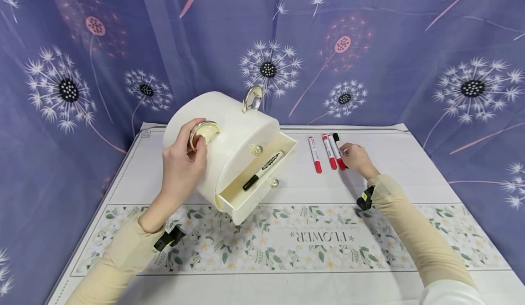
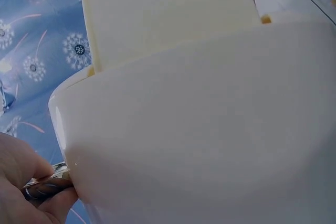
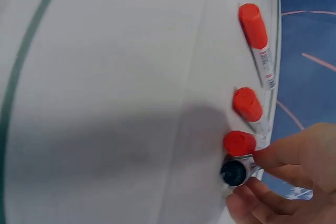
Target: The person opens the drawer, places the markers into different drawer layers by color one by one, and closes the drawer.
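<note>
My left hand point(image 1: 182, 161) grips one gold ring handle point(image 1: 210, 123) of a rounded white storage box point(image 1: 225, 118), which leans at an angle. Its lower drawer point(image 1: 246, 208) is pulled out, and a black-capped whiteboard marker point(image 1: 266, 168) lies inside. In the left wrist view, the box's smooth white wall point(image 2: 199, 124) fills most of the picture. To the right, my right hand point(image 1: 357, 160) pinches a black marker point(image 3: 234, 172) between thumb and fingers, close beside a red marker point(image 3: 240, 143). The fingers partly cover the black marker.
Two more red markers point(image 1: 315, 155) point(image 1: 329, 152) lie on the white tablecloth point(image 1: 303, 191). A second gold ring handle point(image 1: 248, 100) stands on the box top. Behind the table hangs a blue dandelion curtain point(image 1: 213, 31). A floral band with lettering point(image 1: 321, 237) crosses the cloth in front.
</note>
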The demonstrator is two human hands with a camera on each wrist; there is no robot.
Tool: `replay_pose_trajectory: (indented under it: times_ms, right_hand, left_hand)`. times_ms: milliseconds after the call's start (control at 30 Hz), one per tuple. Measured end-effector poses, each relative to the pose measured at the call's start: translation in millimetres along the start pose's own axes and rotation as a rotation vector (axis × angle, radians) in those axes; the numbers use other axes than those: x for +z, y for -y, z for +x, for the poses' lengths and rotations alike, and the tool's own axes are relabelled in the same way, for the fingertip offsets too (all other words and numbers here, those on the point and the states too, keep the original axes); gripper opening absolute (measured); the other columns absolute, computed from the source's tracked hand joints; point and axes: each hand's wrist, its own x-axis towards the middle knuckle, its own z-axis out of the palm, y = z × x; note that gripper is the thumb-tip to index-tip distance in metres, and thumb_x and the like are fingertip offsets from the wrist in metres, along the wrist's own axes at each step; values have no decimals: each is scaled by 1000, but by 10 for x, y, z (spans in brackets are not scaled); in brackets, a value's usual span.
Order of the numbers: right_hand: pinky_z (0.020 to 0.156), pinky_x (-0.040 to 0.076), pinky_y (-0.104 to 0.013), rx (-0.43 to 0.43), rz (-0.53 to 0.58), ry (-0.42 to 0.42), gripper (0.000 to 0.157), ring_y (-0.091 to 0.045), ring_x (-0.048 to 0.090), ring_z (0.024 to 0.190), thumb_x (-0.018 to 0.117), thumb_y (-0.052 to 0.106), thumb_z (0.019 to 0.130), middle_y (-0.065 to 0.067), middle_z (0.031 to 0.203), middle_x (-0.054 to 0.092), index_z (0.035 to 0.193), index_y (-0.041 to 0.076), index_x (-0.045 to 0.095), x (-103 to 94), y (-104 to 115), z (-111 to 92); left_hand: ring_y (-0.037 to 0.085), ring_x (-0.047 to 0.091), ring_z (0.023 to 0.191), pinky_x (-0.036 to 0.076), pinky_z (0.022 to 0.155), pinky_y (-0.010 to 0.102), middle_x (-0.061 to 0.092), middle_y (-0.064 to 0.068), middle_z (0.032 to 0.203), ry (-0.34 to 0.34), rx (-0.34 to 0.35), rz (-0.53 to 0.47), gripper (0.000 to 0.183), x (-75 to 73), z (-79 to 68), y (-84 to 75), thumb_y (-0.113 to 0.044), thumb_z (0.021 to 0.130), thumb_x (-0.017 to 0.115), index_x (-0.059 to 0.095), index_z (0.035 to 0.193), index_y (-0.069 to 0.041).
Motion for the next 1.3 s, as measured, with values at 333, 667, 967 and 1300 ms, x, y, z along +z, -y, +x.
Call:
replay_pose_trajectory:
  times_ms: [333, 667, 967, 1300]
  right_hand:
    - [49, 43, -26, 50, 19, -4, 30, -24, 59, 61, 49, 2, 80, -24, 87, 65, 108, -3, 57, -2, -59, 13]
    - [52, 45, -30, 205, -39, 5, 32, -29, 58, 67, 62, 11, 72, -21, 82, 66, 99, -6, 60, -31, -18, -8]
    - [44, 39, -24, 231, -52, 26, 15, -19, 52, 53, 61, 14, 70, -6, 59, 62, 72, 1, 67, -45, -48, -37]
    - [44, 40, -25, 252, -34, 0, 25, -20, 55, 56, 62, 20, 75, -11, 66, 66, 83, -3, 68, -104, -58, -99]
  left_hand:
    - [14, 53, 56, 40, 53, 9, 56, 10, 66, -16, 21, 48, 35, 13, 6, 12, -4, 87, 48, 55, 121, -10]
    - [15, 55, 57, 41, 53, 12, 60, 11, 70, -10, 17, 70, 34, 11, -3, 13, -6, 88, 49, 55, 121, -10]
    - [15, 54, 56, 42, 52, 18, 63, 13, 73, -11, 6, 83, 34, 0, -20, 2, -6, 88, 49, 54, 122, -9]
    - [17, 56, 58, 45, 52, 25, 62, 12, 71, -22, 21, 76, 34, 14, -15, -11, -4, 88, 49, 55, 121, -9]
